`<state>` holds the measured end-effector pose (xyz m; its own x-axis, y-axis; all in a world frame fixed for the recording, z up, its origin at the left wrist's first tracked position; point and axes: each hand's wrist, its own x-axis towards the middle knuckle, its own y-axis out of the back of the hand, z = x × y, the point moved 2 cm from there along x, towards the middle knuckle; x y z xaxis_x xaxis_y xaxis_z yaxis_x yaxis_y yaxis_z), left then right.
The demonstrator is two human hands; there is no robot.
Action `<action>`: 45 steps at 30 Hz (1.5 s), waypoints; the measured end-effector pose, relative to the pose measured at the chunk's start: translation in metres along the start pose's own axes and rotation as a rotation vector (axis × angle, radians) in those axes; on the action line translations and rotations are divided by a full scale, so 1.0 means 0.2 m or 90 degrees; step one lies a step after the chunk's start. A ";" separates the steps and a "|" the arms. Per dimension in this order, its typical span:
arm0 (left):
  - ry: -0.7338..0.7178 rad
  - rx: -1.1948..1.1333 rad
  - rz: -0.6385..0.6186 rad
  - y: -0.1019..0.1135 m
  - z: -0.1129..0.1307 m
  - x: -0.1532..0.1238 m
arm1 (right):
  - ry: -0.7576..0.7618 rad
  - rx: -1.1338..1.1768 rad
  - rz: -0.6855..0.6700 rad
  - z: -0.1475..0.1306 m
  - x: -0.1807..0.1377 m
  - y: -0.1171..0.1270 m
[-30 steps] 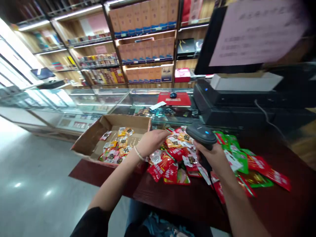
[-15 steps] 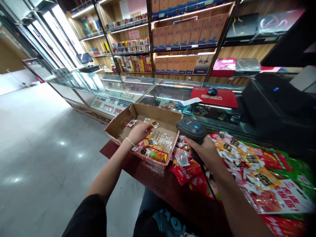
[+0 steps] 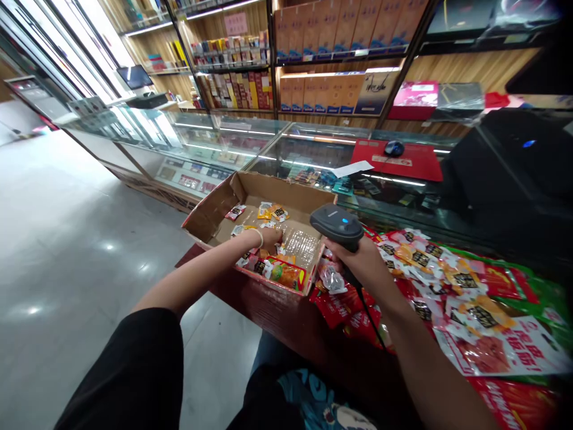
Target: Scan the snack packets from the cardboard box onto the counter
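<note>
My right hand (image 3: 358,258) is wrapped round the handle of a black barcode scanner (image 3: 336,224) with a blue light on top; its cable hangs below. The scanner's head is over the right wall of an open cardboard box (image 3: 210,218). Inside the box, my left hand (image 3: 270,238), with a pale band at the wrist, reaches down among small snack packets (image 3: 273,211). Its fingers look curled, and what they hold, if anything, is hidden. A larger red and yellow snack bag (image 3: 286,273) lies at the box's near side, just below this hand.
Heaped snack bags (image 3: 465,280) cover the counter right of the box. Behind is a glass display case (image 3: 224,140) with a red mat (image 3: 403,164), a mouse (image 3: 394,149) and a paper slip (image 3: 353,169). A dark machine (image 3: 505,173) stands at right.
My left hand has moved right and deeper into the box, its forearm now lying more across the near wall. The scanner and right hand have shifted slightly left. The view has tilted downward.
</note>
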<state>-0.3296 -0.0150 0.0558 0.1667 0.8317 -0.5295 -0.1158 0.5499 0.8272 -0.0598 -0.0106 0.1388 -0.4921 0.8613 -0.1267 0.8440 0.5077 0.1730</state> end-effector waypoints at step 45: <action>-0.222 -0.988 0.405 0.36 0.53 -0.23 | 0.058 -0.019 0.138 0.02 -0.40 0.37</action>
<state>-0.2414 -0.0223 0.1595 -0.1126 0.9934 0.0226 -0.9780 -0.1068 -0.1792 0.0429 -0.0410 0.1578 -0.3186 0.9479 0.0045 0.9258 0.3101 0.2163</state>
